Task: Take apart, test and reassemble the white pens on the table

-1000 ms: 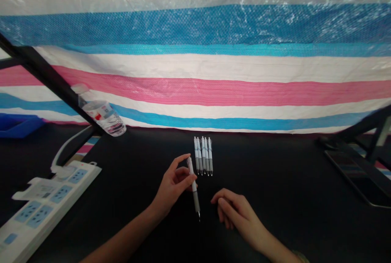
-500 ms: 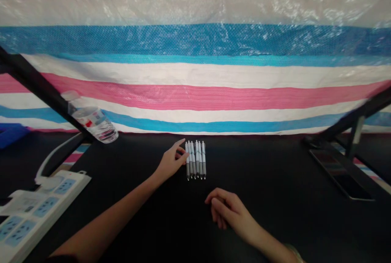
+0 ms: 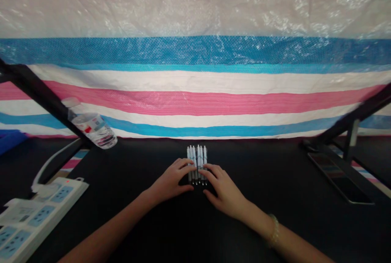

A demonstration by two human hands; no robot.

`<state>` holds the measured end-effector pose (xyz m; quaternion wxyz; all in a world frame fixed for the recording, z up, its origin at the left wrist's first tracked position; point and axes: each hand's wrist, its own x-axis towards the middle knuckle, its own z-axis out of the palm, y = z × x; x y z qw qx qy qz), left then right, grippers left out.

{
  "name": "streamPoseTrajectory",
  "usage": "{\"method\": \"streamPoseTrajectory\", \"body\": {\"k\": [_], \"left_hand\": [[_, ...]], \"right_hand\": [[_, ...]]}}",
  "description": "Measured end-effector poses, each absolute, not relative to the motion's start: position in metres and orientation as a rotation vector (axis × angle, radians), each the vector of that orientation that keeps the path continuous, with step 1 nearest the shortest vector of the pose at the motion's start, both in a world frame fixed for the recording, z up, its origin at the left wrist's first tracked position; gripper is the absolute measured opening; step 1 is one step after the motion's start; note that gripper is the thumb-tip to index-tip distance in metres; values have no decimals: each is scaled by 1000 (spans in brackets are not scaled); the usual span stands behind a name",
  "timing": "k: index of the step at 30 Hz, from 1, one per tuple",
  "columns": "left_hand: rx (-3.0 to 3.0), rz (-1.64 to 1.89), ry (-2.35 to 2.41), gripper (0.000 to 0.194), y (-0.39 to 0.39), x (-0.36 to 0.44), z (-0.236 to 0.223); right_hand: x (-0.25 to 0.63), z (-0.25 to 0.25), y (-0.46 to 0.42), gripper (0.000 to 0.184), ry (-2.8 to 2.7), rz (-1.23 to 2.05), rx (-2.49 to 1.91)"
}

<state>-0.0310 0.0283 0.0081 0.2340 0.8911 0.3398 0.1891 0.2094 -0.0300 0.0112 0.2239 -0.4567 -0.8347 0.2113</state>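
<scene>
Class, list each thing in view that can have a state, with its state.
Pens: lying side by side
Left hand: open, fingers over the pens
Right hand: open, fingers over the pens
Power strip: plug in, red light on
Phone: flat, screen dark
Bottle: liquid inside
Sheet: hanging, creased

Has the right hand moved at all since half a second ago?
Yes. Judged against the phone, the right hand has moved forward, away from the person, and its fingers now reach the pens.
</scene>
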Motion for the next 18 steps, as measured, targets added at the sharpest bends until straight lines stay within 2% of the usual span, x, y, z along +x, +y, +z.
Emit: {"method": "streamPoseTrajectory", "body": {"k": [3, 8, 13, 16, 18], "left_hand": [[2461, 537, 895, 55, 26, -19, 8], [2454, 523, 824, 53, 16, 8, 8], [2340, 517, 845, 53, 4, 28, 29], [2028, 702, 767, 31, -26, 36, 60], [1621, 627, 475, 25, -55, 37, 79]], "right_hand": [[214, 11, -31, 55, -2350, 499, -1266], [239, 15, -38, 31, -2274, 503, -1300], [253, 11, -38, 30, -2141, 588, -1246], [256, 5, -35, 27, -2053, 655, -1190], [258, 0, -33, 25, -2010, 692, -1162]]}}
